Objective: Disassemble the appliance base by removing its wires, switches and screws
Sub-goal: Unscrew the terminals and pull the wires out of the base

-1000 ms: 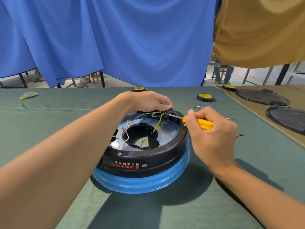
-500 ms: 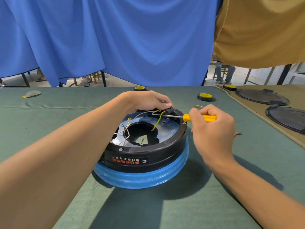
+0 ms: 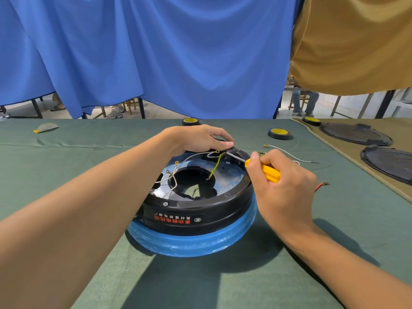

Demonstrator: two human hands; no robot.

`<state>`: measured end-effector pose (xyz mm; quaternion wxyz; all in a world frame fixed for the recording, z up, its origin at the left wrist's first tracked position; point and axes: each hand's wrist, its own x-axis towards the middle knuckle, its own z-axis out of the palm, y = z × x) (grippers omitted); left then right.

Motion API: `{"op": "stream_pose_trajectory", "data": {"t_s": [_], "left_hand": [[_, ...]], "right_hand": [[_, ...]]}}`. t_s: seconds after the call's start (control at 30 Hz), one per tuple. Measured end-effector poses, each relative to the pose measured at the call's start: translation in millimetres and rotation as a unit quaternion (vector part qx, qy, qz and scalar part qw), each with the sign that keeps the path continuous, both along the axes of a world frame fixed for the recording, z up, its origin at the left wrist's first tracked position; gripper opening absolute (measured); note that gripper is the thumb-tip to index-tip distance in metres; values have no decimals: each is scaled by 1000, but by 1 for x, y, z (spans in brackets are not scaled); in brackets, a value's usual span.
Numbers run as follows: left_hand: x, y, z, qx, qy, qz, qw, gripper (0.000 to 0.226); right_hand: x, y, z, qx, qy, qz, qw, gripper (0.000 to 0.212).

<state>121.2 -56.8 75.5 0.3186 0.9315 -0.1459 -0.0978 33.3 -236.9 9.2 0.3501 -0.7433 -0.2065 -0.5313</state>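
- Sitting nearest you on the green cloth [image 3: 66, 170], the appliance base [image 3: 196, 217] is a black ring above a blue rim, with its red-lettered label facing you.
- Your right hand [image 3: 287, 190] is just right of the base, fingers curled round the yellow handle of a screwdriver [image 3: 270, 173]. The metal shaft runs up and left to a black block [image 3: 239, 153] on the far right rim.
- Inside the ring, white wires [image 3: 176, 175] with ring terminals cross the shiny plate. 1 yellow-green wire [image 3: 215, 167] drops from beside the block toward the central hole.
- Your left hand [image 3: 198, 139] lies over the far rim, fingers curled down round it and thumb tip just left of the block.
- Right of your right hand, a red wire [image 3: 321, 186] pokes out on the cloth, and a loose white wire [image 3: 287, 152] lies beyond your knuckles.
- Farther back sit 3 tape rolls [image 3: 279, 133], and 2 black lids [image 3: 354, 134] rest on a brown cloth at the right.
- A grey scrap [image 3: 45, 127] lies far left, and a blue curtain [image 3: 156, 52] hangs behind the table.
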Motion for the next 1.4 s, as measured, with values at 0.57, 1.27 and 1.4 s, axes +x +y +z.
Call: {"op": "stream_pose_trajectory", "data": {"t_s": [0.57,1.27,1.4], "left_hand": [[-2,-2,0,9,-3,18,1000,32],[-46,2,8,6,-235,182,955,25],[-70,-6,9,156,-92,85,980,38]], "right_hand": [[11,-5,1,152,148,34,977,33],[12,-11,11,341,224,132,904,28],[16,-20,17,414,247,127,867,24]]}}
